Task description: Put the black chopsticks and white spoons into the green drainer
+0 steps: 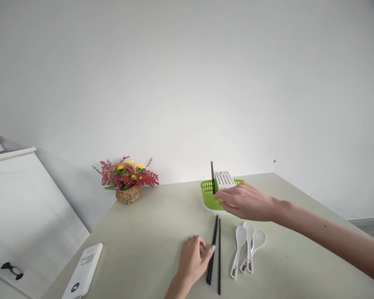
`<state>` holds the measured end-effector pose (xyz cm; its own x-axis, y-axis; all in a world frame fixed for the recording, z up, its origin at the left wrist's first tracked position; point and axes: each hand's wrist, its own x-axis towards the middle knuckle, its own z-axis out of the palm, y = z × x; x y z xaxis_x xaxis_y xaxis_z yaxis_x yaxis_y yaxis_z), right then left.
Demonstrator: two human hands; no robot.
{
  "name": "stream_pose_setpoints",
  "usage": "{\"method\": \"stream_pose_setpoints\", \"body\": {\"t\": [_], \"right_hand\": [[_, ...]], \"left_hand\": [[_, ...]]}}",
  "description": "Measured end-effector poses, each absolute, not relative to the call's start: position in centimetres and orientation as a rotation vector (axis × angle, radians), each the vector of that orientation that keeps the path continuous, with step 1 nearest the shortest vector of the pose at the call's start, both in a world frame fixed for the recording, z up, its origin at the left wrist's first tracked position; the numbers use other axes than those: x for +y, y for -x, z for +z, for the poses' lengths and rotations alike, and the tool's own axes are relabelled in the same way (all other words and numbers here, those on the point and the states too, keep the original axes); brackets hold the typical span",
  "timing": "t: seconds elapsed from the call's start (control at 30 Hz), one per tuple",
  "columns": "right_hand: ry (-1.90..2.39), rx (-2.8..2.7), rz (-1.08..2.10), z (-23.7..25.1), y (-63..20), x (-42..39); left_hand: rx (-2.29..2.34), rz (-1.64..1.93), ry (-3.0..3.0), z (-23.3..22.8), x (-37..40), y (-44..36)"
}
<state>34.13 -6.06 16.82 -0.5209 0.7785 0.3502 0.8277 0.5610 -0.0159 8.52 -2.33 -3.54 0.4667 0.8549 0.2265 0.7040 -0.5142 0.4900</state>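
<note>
At the bottom centre of the frame, the left hand (193,257) rests on the pale green tabletop (149,232), fingers curled loosely, fingertips touching the loose black chopsticks (214,253); whether it grips them cannot be told. Lower left, a white rectangular remote (84,272) carries print too small to read. Three white ceramic spoons (247,249) lie just right, handle markings illegible. Further up, the right hand (244,201) pinches an upright black chopstick (212,176) in the green slotted plastic holder (207,195). A woven basket of red and yellow flowers (127,180) sits by the far edge
</note>
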Motion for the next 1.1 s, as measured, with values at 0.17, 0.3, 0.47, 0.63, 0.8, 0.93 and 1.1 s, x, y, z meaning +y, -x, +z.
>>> {"method": "stream_pose_setpoints", "body": {"t": [0.17,0.3,0.47,0.63,0.8,0.93,1.1], "right_hand": [[1.293,-2.624,-0.328,17.1,-33.3,-7.2],[1.318,-2.635,-0.344,16.8,-33.2,-8.0],[1.327,-2.634,-0.321,16.2,-33.6,-8.8],[1.302,-2.618,-0.286,15.7,-34.1,-9.4],[1.295,-2.618,-0.259,15.5,-34.5,-10.2],[1.317,-2.598,-0.229,15.3,-34.6,-10.3],[1.388,-2.613,-0.171,14.6,-34.5,-10.1]], "left_hand": [[1.354,0.415,-2.556,-3.6,-2.9,-10.1],[1.429,0.2,-2.665,-2.8,-2.9,-10.5],[1.571,0.029,-2.751,-1.9,-3.5,-11.3],[1.55,-0.049,-2.767,-1.2,-3.6,-11.4],[1.552,0.04,-2.719,0.0,-3.1,-9.6],[1.533,0.125,-2.665,0.6,-2.0,-8.1],[1.323,0.354,-2.384,1.2,-0.9,-6.5]]}}
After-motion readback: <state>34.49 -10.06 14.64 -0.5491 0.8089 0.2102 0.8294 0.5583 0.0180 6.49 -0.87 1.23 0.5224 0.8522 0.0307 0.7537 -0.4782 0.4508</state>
